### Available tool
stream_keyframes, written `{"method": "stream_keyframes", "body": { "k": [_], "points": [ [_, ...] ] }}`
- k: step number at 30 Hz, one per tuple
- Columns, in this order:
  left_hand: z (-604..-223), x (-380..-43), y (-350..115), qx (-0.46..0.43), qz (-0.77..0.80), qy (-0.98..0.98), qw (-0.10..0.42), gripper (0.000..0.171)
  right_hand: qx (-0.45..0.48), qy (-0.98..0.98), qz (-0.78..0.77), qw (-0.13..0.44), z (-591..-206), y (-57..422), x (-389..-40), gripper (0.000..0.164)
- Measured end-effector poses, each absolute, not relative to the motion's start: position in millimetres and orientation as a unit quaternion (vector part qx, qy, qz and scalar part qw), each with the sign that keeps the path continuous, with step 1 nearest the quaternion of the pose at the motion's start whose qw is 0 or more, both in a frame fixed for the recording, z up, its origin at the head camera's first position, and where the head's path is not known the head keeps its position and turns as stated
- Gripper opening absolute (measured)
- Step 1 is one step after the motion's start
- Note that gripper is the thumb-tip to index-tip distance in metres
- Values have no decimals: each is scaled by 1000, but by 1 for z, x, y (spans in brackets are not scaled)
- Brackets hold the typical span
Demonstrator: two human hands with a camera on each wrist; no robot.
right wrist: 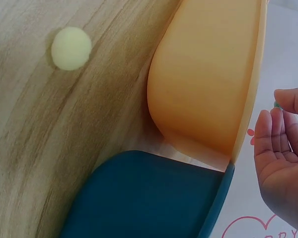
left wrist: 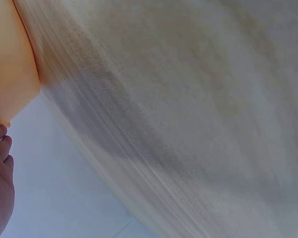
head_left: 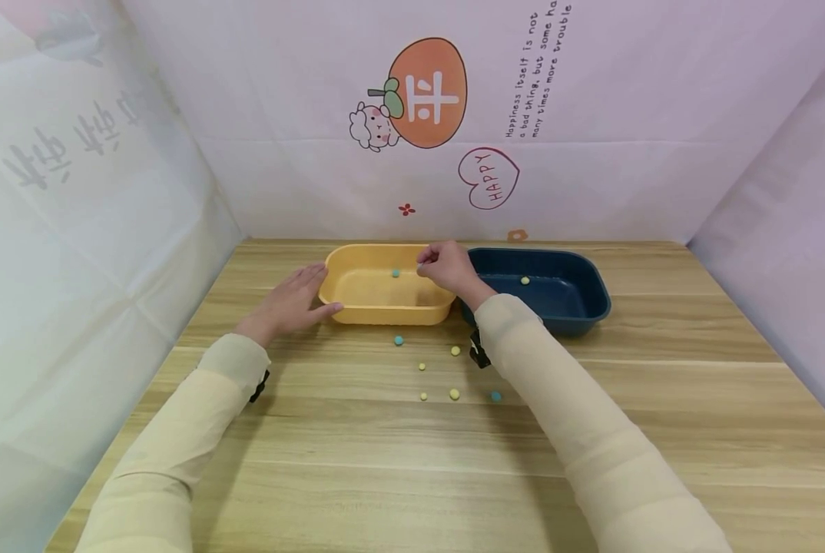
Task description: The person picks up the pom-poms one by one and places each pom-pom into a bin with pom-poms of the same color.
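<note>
My right hand [head_left: 448, 269] is above the right end of a yellow basin [head_left: 385, 316]. Between its thumb and fingertips it pinches a tiny green pom-pom [right wrist: 276, 104], mostly covered by the fingers. My left hand [head_left: 291, 302] rests against the basin's left end, fingers extended along the rim and thumb at the front edge. Inside the yellow basin lies a blue pom-pom [head_left: 395, 273]. A dark blue basin [head_left: 571, 326] stands close on the right, holding a yellow pom-pom [head_left: 525, 280].
Several loose pom-poms lie on the wooden table in front of the basins, among them a blue ball [head_left: 399, 340], a yellow ball [head_left: 454, 394] and another blue ball [head_left: 496, 396]. A printed white cloth [head_left: 302, 177] hangs behind the basins and along both sides.
</note>
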State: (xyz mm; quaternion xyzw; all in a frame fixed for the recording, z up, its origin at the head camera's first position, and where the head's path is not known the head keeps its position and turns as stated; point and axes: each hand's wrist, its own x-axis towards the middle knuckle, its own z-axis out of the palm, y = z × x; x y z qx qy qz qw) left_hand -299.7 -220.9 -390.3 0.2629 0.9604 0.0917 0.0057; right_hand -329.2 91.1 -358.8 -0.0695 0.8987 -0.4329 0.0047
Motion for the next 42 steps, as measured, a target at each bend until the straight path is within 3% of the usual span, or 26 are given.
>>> {"method": "stream_keyframes", "body": {
  "k": [35, 42],
  "points": [
    [-390, -298, -220, 262, 86, 961, 2, 91, -84, 892, -443, -16, -349, 90, -324, 17],
    [-389, -299, -220, 261, 87, 961, 5, 93, -90, 892, -442, -30, -344, 95, -319, 12]
  ]
}}
